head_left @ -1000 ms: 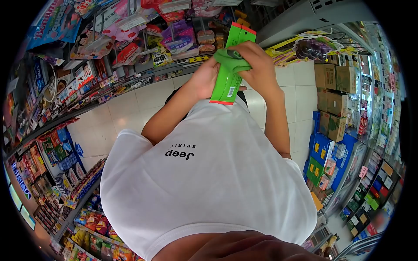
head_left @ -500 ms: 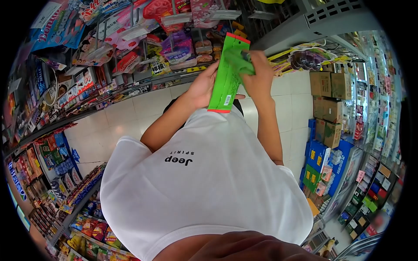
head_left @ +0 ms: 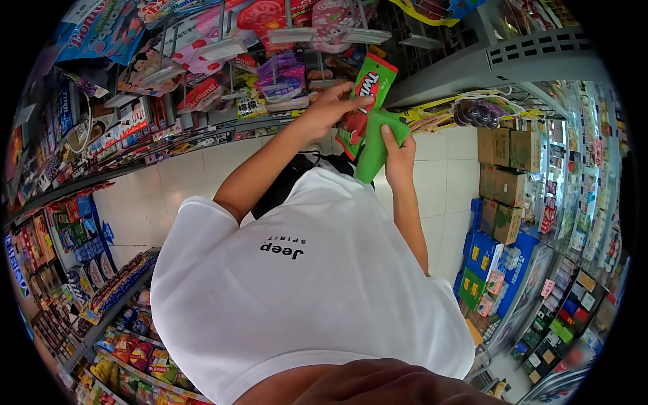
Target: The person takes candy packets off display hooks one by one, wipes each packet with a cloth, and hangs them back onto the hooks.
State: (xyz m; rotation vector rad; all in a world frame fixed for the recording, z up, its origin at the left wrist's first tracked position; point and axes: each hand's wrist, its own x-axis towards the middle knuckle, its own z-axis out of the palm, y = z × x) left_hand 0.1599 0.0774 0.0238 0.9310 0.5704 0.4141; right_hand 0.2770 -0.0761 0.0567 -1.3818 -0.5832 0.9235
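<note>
Left hand (head_left: 324,113) is nearly closed, thumb across the front of the green-and-red packet (head_left: 366,82), pinching its left edge. Right hand (head_left: 399,162) is part curled, thumb on top of the green cloth (head_left: 373,152), which lies against the packet's right side. Packet sits tilted between both sets of fingers, printed face up.

To handle it well: left pinch firm at the edge, no squeeze on the contents. Cloth spread flat under the right fingertips, light even strokes away from the left thumb, film backed from behind so it doesn't crease. Watch the grey shelf frame (head_left: 459,73) just beyond the right fingers.

Hard to see: left fingertips behind packet, so can't tell their spread. Right fingers under cloth hidden too. Cloth covers part of the lettering.
</note>
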